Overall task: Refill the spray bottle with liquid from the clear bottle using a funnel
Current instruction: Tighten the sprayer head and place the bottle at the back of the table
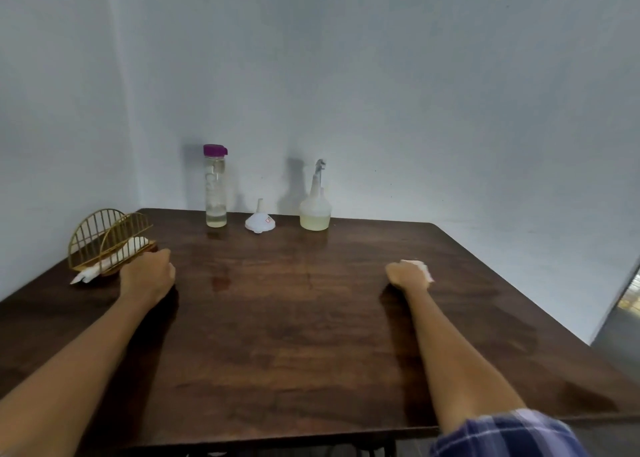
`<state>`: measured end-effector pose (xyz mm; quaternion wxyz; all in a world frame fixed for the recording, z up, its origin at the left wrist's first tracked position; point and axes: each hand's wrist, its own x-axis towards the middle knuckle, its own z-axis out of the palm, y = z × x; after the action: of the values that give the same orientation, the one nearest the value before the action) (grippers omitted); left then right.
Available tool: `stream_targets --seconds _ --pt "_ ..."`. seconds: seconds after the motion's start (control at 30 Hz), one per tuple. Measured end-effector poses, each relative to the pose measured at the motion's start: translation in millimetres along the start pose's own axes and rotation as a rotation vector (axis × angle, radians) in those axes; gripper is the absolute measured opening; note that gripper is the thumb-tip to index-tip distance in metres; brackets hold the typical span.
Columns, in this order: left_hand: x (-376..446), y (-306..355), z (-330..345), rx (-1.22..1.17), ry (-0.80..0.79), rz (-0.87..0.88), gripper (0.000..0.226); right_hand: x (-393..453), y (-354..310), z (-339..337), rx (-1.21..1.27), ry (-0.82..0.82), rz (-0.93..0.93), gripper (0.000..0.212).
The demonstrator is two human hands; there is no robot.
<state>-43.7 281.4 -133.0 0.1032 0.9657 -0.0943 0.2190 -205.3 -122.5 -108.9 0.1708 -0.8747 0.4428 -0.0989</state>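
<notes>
A tall clear bottle with a purple cap stands at the table's far edge, holding a little liquid at its bottom. Right of it a white funnel lies mouth down, spout up. Further right stands the spray bottle with its trigger head on and pale yellowish liquid in its base. My left hand rests on the table at the left as a curled fist, holding nothing I can see. My right hand rests at the right, fingers curled round a white crumpled tissue.
A gold wire napkin holder with white napkins stands at the far left, just beyond my left hand. The dark wooden table meets a pale wall at the back. A wet patch shows near the middle left.
</notes>
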Motion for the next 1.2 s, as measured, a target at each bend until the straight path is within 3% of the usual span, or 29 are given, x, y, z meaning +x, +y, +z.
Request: stream_targets --seconds 0.13,0.23,0.33,0.4,0.57,0.8,0.9,1.03,1.13,1.2 --pt "-14.2 -23.8 -8.7 -0.015 0.028 -0.013 0.022 -65.2 -104.4 42.0 0.017 -0.144 -0.316 0.044" --pt "-24.3 -40.0 -19.3 -0.007 0.021 -0.049 0.021 -138.2 -175.9 70.3 -0.035 -0.317 -0.651 0.043" --pt "-34.7 -53.8 -26.8 -0.017 0.029 -0.111 0.019 -219.9 -209.2 88.5 -0.034 -0.374 -0.895 0.041" --pt "-42.0 -58.0 -31.3 -0.019 0.039 -0.138 0.018 -253.1 -210.0 92.5 0.021 -0.416 -0.948 0.040" --pt "-62.0 -45.5 -49.0 -0.034 0.030 -0.094 0.018 -216.9 -148.9 74.0 0.118 -0.307 -0.768 0.045" --pt "-86.9 -22.0 -58.8 -0.110 -0.020 -0.075 0.027 -109.2 71.9 -12.6 0.028 0.009 -0.203 0.049" --pt "-95.0 -11.2 -61.0 -0.147 -0.056 -0.078 0.028 -107.8 125.8 -35.0 0.019 0.031 -0.057 0.046" --pt "-102.0 7.5 -70.3 -0.187 -0.071 -0.054 0.028 -133.1 102.8 -30.1 0.036 0.026 -0.029 0.045" --pt "-108.3 3.2 -74.5 -0.173 -0.068 -0.042 0.028 -172.2 42.3 -7.4 0.109 -0.023 -0.188 0.042" --pt "-115.6 -9.1 -75.7 -0.176 -0.007 -0.049 0.027 -216.9 -7.8 16.6 0.142 -0.144 -0.363 0.040"
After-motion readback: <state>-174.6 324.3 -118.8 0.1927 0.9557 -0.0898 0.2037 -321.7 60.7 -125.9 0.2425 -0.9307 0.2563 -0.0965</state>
